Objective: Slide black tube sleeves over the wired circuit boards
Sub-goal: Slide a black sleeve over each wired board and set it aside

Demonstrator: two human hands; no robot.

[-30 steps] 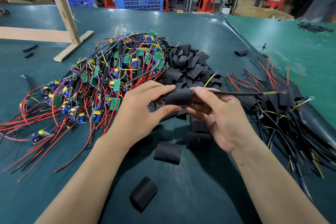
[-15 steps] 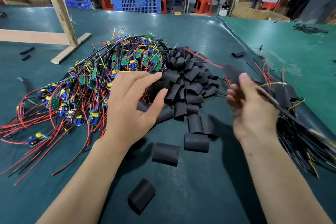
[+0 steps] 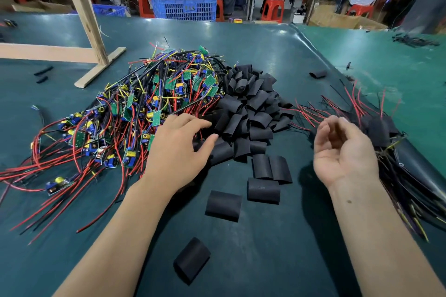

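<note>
From the head view, my left hand (image 3: 177,149) hovers flat with the fingers (image 3: 193,121) spread and released, at the seam where the heap of wired circuit boards (image 3: 144,106) in the centre-left meets the pile of black tube sleeves (image 3: 248,113) in the middle of the frame. My right hand (image 3: 342,152) sits right of centre, palm turned up, fingers loosely curled around nothing. I judge the sleeves to be very light, soft and flattened, so each wants a pinch across its edges to pop the mouth open; loose ones such as the sleeve (image 3: 223,205) lying lower centre on the worktop (image 3: 265,260) would be easiest to take. The boards look light but snag-prone and somewhat fragile, with red wires tangled through them, so I would take one by its board edge and draw it out gently. Compared with half a second ago, my right hand has let go of the sleeved lead it carried, which I take to be among the finished bundle (image 3: 395,169) at the right edge, and my left has reached further toward the piles.
</note>
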